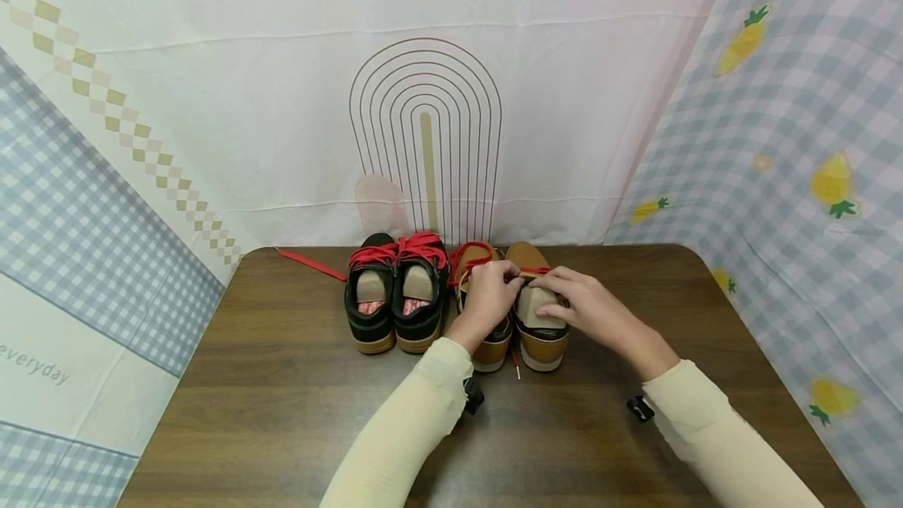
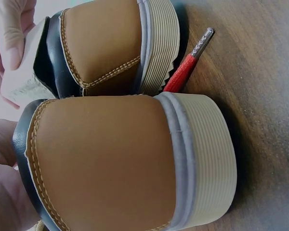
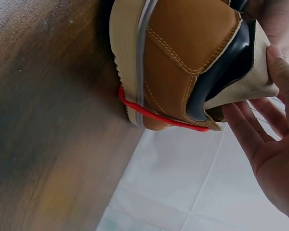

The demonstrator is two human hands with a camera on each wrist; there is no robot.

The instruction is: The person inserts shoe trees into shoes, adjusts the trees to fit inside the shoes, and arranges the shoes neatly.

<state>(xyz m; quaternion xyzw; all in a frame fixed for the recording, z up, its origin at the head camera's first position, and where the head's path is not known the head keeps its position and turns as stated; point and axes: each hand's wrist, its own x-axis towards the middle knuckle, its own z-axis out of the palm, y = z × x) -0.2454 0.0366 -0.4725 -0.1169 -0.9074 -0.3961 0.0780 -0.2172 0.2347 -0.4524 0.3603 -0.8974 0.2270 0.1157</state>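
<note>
A pair of brown shoes with red laces stands at the table's back. Over the right brown shoe (image 1: 543, 350) both hands meet. My left hand (image 1: 487, 296) reaches across the left brown shoe (image 2: 106, 159), thumb and fingertip together at the right shoe's red lace (image 1: 534, 270), seeming to pinch it; the exact hold is too small to see. My right hand (image 1: 592, 304) holds the beige tongue (image 3: 253, 79), thumb on its inner face and fingers on the far side. Along the right shoe's side runs a red lace strand (image 3: 159, 117).
Left of the brown pair stands a black pair, a left black shoe (image 1: 368, 324) and a right black shoe (image 1: 420, 328), with red laces. One loose lace end (image 1: 310, 263) lies leftward on the wooden table (image 1: 282, 414). A lace tip (image 2: 202, 43) sticks out between the brown heels.
</note>
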